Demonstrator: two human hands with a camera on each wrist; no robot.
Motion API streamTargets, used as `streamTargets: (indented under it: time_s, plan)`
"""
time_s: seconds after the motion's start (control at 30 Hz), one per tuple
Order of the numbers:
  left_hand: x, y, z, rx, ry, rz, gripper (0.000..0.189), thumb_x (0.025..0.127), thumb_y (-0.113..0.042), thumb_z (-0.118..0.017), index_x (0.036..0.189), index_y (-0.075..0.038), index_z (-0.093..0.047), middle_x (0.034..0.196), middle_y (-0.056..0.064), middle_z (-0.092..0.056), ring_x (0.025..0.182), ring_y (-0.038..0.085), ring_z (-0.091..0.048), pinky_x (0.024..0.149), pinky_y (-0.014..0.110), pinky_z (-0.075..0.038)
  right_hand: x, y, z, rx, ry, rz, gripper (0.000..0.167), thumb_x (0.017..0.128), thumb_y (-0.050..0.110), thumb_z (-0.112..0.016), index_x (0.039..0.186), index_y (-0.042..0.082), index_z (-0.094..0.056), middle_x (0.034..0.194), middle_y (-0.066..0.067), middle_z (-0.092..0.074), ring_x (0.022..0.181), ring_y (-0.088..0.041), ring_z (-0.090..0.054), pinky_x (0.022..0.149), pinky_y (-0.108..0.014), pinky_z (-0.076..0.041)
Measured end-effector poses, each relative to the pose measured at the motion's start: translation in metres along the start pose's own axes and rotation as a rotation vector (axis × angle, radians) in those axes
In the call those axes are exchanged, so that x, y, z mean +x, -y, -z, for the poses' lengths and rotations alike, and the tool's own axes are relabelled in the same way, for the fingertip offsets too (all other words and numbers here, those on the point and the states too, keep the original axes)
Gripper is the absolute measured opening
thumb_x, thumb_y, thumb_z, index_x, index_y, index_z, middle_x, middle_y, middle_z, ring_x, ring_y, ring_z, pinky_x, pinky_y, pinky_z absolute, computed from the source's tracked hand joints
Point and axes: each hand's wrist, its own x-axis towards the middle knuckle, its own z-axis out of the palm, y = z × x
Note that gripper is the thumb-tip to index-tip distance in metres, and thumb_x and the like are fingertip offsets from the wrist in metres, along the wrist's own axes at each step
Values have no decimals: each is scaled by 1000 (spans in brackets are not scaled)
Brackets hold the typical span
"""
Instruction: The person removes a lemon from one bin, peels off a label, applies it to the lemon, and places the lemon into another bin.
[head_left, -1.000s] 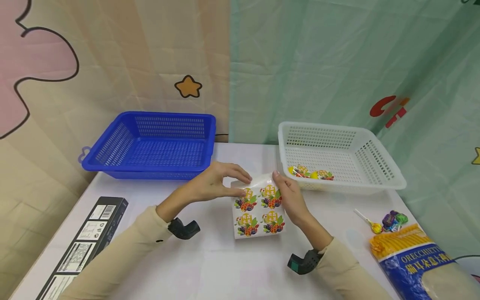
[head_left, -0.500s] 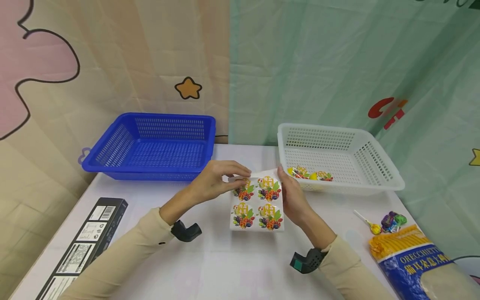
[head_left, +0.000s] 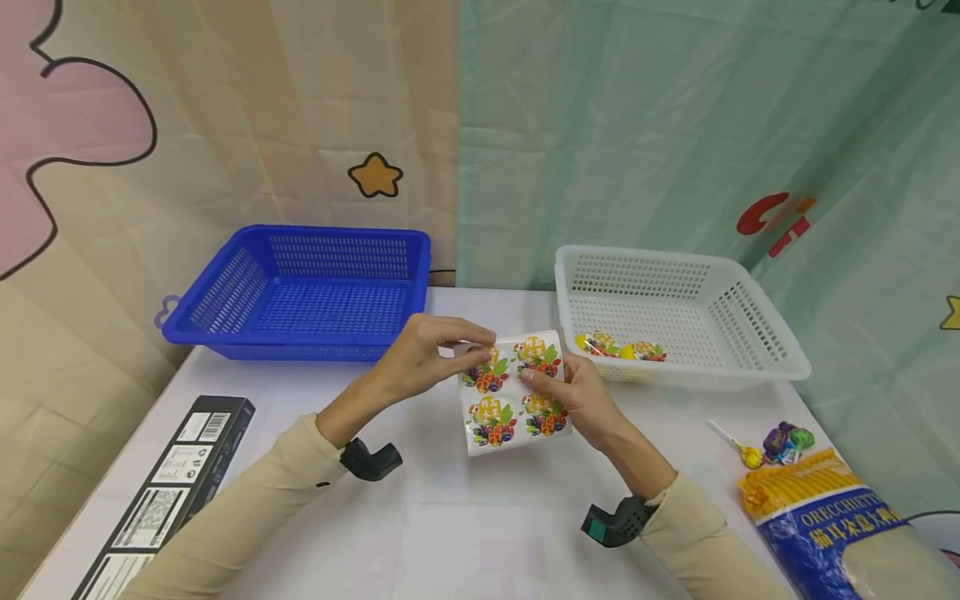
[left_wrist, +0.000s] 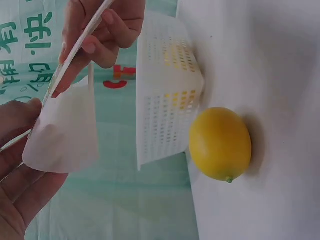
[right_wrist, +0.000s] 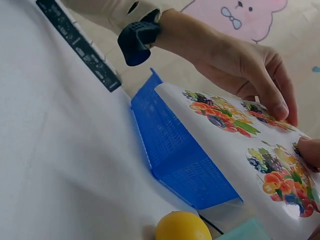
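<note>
A white sheet of fruit-print stickers [head_left: 514,393] is held up over the middle of the table in the head view. My left hand [head_left: 429,357] pinches its upper left part between thumb and fingers. On the other side, my right hand [head_left: 592,402] grips the right edge, thumb lying across the printed face and fingers behind. The left wrist view shows the sheet's backing [left_wrist: 67,135] curling down in a loop. Below the sheet a yellow lemon [left_wrist: 220,144] lies on the table; in the head view the sheet hides it.
A blue basket [head_left: 330,304] stands back left. The white basket [head_left: 697,321] at back right holds yellow items [head_left: 626,352] bearing fruit stickers. Along the right side lie a lollipop [head_left: 750,455], wrapped candies [head_left: 786,442] and a pasta bag [head_left: 840,525]. A long black box [head_left: 176,475] lies left.
My right thumb has moved from the sheet's upper right edge onto its printed face. The sheet has risen a little and tilted. My left hand keeps its pinch, shifting slightly up.
</note>
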Motion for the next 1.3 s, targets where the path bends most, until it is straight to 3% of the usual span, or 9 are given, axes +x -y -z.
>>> streamTargets:
  time_s: [0.17,0.4,0.57,0.7,0.8,1.0,1.13,1.23,1.3]
  plan:
    - [0,-1,0,5,-9,27,16,82,-2,-78,98,-4,-76,100,5,-75,90,16,-71,79,28,-58,0,0,-2,-3,-18,8,36,97,17,-63,124,-6,-56,99,-8,-75,86,-25,-73,70,-40,-60]
    - [-1,-1,-1,99,-43,35,10,82,-7,-80,89,-11,-75,106,2,-73,99,14,-66,77,31,-54,-1,0,-3,-10,-35,-18,36,97,19,-63,123,-7,-58,97,-9,-75,84,-25,-73,69,-39,-60]
    - [0,-1,0,63,-15,55,10,84,-5,-78,91,-11,-74,96,-3,-70,97,12,-59,83,33,-51,-3,-5,-2,-42,-56,-46,37,97,21,-64,121,-7,-59,98,-14,-74,83,-26,-73,69,-38,-60]
    - [0,-1,0,4,11,70,10,85,-3,-75,93,-10,-73,91,-4,-70,90,10,-60,79,31,-50,-6,-14,1,-60,-56,-96,39,96,22,-65,121,-7,-59,95,-14,-74,80,-24,-73,68,-35,-60]
    - [0,0,1,-54,21,84,9,87,-3,-74,94,-9,-74,90,-1,-71,87,11,-64,78,29,-52,-10,-24,2,-73,40,-130,39,96,19,-65,124,-6,-58,95,-12,-74,80,-22,-73,68,-34,-60]
    - [0,-2,3,-117,29,163,7,89,-5,-72,94,-8,-75,90,1,-72,81,11,-65,72,28,-55,-26,-50,-11,-46,358,-237,40,94,15,-67,131,3,-58,109,-14,-71,92,-24,-70,80,-35,-58]
    - [0,-1,3,-141,33,204,8,90,-6,-71,95,-8,-76,91,-1,-72,80,11,-65,68,28,-56,-37,-64,-24,-43,461,-295,39,93,16,-68,129,5,-58,109,-12,-71,90,-24,-71,79,-34,-58]
    - [-1,2,3,-154,38,211,8,90,-6,-71,95,-8,-76,91,-1,-72,80,12,-65,69,28,-56,-42,-66,-28,-245,452,-251,31,92,24,-70,117,7,-62,92,-2,-71,76,-12,-68,69,-25,-56]
    - [-2,3,3,-154,42,218,8,90,-6,-71,95,-8,-76,91,-1,-72,79,11,-65,68,28,-55,-42,-63,-27,-436,394,-207,31,91,33,-71,110,8,-64,82,4,-68,68,-7,-62,62,-22,-51]
